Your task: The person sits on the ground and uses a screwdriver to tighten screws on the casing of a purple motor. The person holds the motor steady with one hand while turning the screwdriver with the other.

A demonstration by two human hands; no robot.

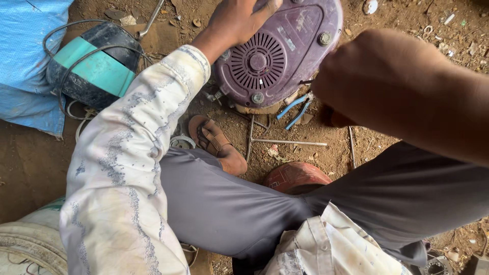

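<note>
A purple plastic appliance housing [285,46] with a round vent grille lies on the dirt ground ahead of me. My left hand [235,20] presses flat on its upper left edge, fingers spread over the shell. My right hand [377,76] is closed into a fist at the housing's right rim, where a thin metal tool tip [306,81] touches the shell; the tool's handle is hidden inside the fist. Blue-handled pliers [295,108] lie on the ground just under the housing.
A black and teal device [94,66] with looped cable sits at the left beside blue sheeting [25,56]. Thin metal rods [285,142] lie on the dirt. My sandalled foot [216,142] and grey trouser legs fill the middle; a red round object [293,175] sits between them.
</note>
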